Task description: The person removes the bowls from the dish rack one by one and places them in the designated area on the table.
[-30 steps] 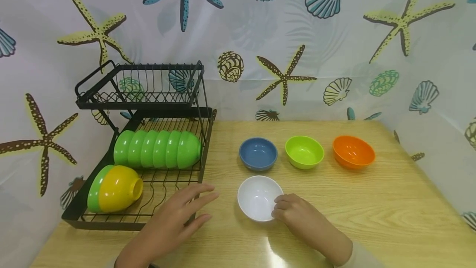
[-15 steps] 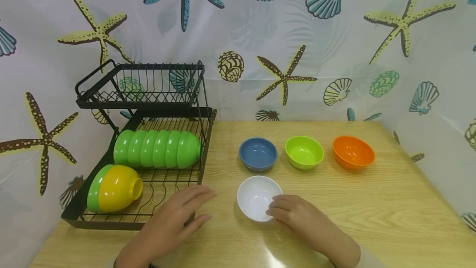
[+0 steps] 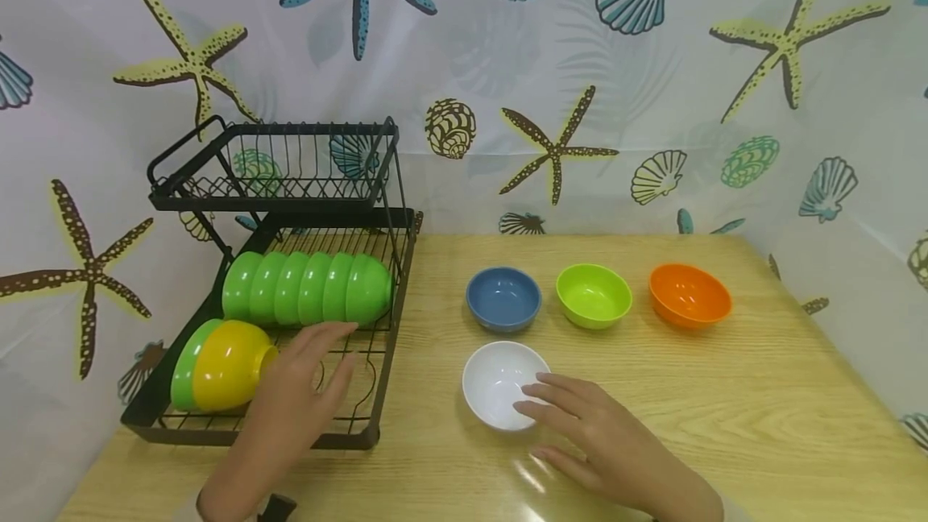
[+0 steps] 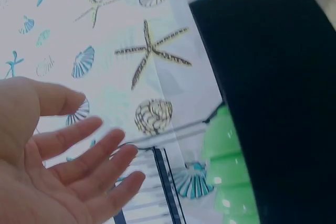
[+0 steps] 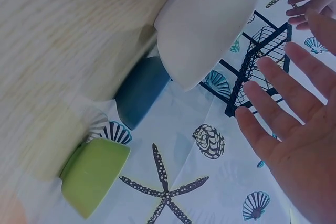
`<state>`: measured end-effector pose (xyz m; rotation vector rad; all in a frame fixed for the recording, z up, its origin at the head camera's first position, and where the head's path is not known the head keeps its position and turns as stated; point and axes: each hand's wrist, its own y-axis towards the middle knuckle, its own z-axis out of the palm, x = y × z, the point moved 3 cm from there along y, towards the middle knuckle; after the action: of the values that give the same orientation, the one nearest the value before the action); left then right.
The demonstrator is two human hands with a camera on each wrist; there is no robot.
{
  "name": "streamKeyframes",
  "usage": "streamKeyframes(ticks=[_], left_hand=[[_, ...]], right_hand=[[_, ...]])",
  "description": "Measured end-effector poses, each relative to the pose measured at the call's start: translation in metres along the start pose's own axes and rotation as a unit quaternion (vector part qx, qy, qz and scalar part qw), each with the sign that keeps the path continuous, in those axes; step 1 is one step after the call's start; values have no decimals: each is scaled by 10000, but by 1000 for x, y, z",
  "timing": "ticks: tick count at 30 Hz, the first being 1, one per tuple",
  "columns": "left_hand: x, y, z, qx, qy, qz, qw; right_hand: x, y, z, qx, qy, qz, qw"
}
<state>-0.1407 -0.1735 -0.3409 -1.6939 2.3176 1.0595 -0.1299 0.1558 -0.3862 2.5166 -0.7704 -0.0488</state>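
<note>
Head view: saw round glossy white bowl (image 3: 495, 387) lower ctr, R hand (image 3: 598, 433) beside, L hand (image 3: 299, 385) by round glossy yellow bowl (image 3: 228, 365) lower L, all fingers parted, gripping nil; poss. risked knocking yellow bowl via L drift.

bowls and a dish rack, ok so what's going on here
A person is working bare-handed at a table. The left hand is over the dish rack, holding nothing. The right hand is open by the rim of the white bowl, not gripping it. That bowl sits upright on the table, with the blue bowl, lime bowl and orange bowl in a row behind. In the rack, green bowls and a yellow bowl lie on their sides.
</note>
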Motion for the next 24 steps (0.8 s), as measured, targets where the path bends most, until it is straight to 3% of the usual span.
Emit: streamKeyframes(ticks=[3, 10, 15, 24], left_hand=[[9, 1, -8, -258, 68, -259, 9993], [43, 0, -28, -57, 393, -1153, 9925], [64, -4, -38, -172, 573, -1625, 9849], [86, -10, -46, -428, 654, -2046, 9757]], right_hand=[[0, -1, -3, -68, 24, 26, 10000], [-2, -5, -8, -115, 17, 184, 9998], [-4, -8, -10, -125, 55, 270, 9995], [-5, -12, -12, -21, 43, 388, 9992]])
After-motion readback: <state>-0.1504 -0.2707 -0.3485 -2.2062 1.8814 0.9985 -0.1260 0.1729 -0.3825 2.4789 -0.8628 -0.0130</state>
